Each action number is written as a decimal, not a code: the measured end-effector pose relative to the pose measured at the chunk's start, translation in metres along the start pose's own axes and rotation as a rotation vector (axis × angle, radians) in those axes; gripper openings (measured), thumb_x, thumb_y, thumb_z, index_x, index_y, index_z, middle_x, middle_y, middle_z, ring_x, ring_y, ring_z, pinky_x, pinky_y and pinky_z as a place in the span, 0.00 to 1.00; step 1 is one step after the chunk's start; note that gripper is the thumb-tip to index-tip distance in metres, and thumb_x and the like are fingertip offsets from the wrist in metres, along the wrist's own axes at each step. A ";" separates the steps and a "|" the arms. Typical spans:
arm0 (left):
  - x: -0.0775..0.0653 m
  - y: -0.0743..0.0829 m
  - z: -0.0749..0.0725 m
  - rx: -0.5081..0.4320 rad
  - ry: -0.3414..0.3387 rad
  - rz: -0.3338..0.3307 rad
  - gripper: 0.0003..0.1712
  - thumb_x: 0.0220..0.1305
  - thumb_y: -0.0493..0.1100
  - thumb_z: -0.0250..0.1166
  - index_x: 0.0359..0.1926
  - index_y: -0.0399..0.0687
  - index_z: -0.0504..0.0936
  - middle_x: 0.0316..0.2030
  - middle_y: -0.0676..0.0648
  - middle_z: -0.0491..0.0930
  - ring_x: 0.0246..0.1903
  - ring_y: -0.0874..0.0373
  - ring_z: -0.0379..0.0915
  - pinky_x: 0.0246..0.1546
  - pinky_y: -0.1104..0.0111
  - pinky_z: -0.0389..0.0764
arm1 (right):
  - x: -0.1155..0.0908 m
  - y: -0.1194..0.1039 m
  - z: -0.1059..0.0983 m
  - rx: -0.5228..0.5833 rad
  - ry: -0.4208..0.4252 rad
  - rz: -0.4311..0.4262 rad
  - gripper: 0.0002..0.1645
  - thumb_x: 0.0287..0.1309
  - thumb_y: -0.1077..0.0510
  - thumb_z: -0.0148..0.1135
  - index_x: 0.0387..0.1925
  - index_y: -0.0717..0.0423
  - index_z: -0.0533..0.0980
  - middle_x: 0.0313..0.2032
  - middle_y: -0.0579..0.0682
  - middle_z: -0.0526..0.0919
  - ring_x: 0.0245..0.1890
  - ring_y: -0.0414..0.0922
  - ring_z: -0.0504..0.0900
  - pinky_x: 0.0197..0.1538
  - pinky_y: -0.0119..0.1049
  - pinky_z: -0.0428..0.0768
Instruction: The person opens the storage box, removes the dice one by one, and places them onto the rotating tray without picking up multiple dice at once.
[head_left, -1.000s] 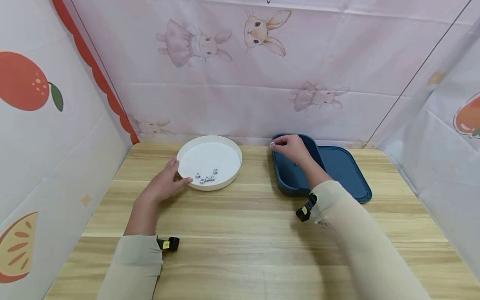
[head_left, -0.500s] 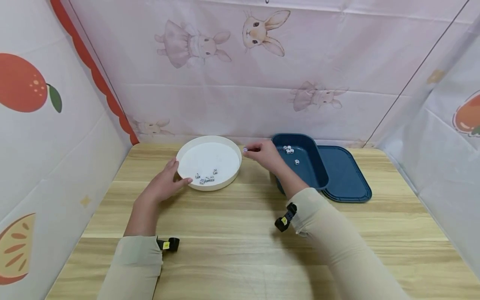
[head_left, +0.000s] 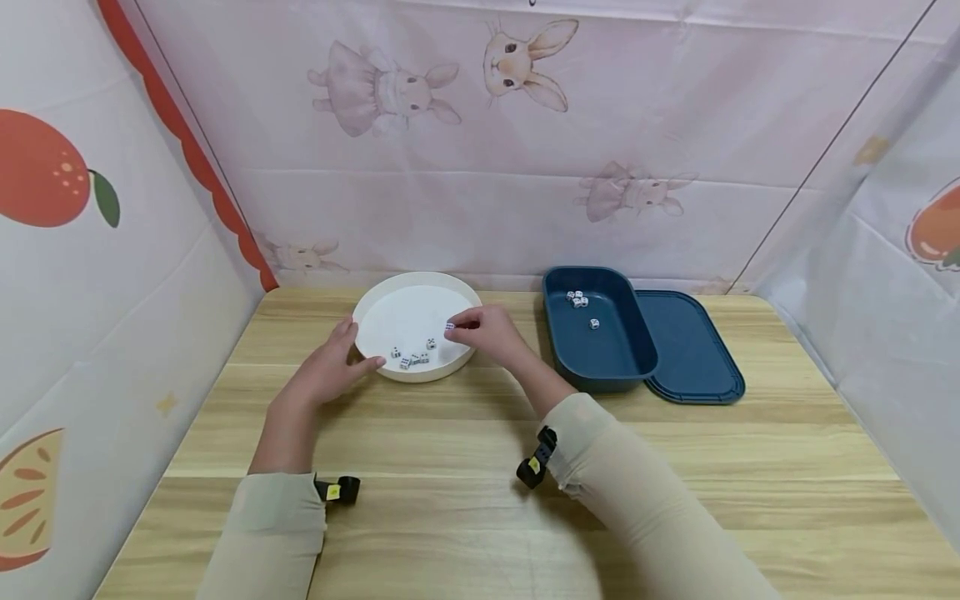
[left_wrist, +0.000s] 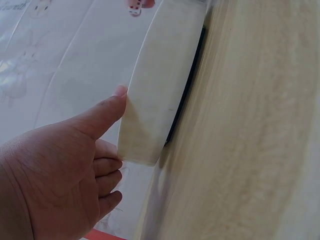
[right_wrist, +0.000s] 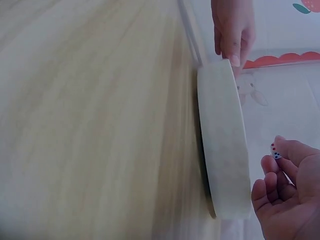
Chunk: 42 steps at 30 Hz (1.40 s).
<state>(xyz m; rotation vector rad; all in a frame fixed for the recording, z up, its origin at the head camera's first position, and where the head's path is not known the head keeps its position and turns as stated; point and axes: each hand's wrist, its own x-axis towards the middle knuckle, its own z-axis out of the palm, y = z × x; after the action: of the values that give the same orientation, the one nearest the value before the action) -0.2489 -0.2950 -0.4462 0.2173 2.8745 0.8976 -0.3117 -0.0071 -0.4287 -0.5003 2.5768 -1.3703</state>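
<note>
My right hand (head_left: 487, 335) pinches a white die (right_wrist: 275, 151) with coloured pips between thumb and fingertips, over the right part of a round white tray (head_left: 408, 312). Several dice (head_left: 415, 359) lie inside the tray near its front edge. My left hand (head_left: 326, 367) holds the tray at its left front side, thumb (left_wrist: 112, 111) at the rim and the other fingers against the outside. From the left wrist view, the tray's pale side wall (left_wrist: 155, 95) hides the dice lying inside. Right of the tray stands a dark blue box (head_left: 607, 354) with several dice (head_left: 577, 298) on its floor.
A flat dark blue lid (head_left: 693, 350) lies right of the box, partly behind it. Everything stands on a wood-grain table (head_left: 450, 500). A pink rabbit-print sheet (head_left: 480, 208) rises behind the table, and printed white sheets flank both sides.
My right hand has moved left from above the blue box to over the white tray, carrying the die. The dice in the box have come into sight. My left hand stays at the tray.
</note>
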 end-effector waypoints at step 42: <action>-0.001 0.003 0.002 0.007 0.002 -0.054 0.56 0.66 0.65 0.60 0.79 0.46 0.39 0.78 0.39 0.36 0.77 0.40 0.35 0.72 0.41 0.49 | -0.006 0.014 -0.050 -0.190 0.035 -0.050 0.19 0.63 0.49 0.65 0.52 0.54 0.83 0.42 0.49 0.85 0.41 0.44 0.79 0.40 0.34 0.80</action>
<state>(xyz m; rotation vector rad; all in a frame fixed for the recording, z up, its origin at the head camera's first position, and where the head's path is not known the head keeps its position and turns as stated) -0.2475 -0.2920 -0.4460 0.1388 2.8709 0.8796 -0.3241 0.0406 -0.4121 -0.5785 2.7565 -1.1644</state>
